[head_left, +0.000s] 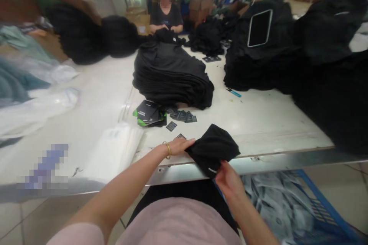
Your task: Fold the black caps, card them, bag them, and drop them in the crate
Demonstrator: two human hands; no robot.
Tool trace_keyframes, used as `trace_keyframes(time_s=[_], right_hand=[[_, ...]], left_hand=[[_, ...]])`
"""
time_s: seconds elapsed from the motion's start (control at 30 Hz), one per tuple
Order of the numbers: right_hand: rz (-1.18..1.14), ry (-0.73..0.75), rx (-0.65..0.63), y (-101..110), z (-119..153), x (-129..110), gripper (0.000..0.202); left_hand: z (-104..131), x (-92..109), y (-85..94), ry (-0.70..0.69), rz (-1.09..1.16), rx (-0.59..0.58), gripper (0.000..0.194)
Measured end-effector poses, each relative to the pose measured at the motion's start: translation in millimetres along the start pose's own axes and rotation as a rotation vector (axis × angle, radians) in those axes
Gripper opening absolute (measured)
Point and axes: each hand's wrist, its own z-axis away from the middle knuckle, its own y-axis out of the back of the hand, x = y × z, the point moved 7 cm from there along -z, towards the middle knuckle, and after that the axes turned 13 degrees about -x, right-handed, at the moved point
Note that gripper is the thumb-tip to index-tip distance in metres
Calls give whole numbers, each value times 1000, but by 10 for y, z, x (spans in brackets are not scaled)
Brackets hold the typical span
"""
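A folded black fabric piece (215,145) with white lettering lies partly over the table's front edge. My left hand (179,146), below a yellow bangle, grips its left corner; some fingers are hidden by the fabric. At the lower edge, beside the lettering, my right hand (228,178) pinches the cloth. Small black labels (184,116) are fanned out beyond my left hand, with a single label (171,126) nearer to me. Black cards with green corners (148,113) form a pile to their left. Behind these rises a tall stack of folded black fabric (172,72).
Turquoise thread snips (234,92) lie right of the middle stack. A phone or tablet (260,28) rests on another black stack (258,67). White plastic bags (117,149) are at left. Below the table stands a blue crate (324,206). Across the table, a person (166,13) handles black fabric.
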Motion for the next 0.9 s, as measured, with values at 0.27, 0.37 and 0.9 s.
trace_keyframes(time_s=[0.27, 0.37, 0.9], right_hand=[[233, -98, 88, 324, 96, -80, 31], [898, 384, 193, 280, 313, -414, 46], [98, -213, 39, 334, -105, -317, 27]], left_hand=[[167, 101, -296, -34, -343, 212, 23], [200, 263, -338, -117, -414, 331, 60], [-529, 194, -313, 191, -259, -9, 47]])
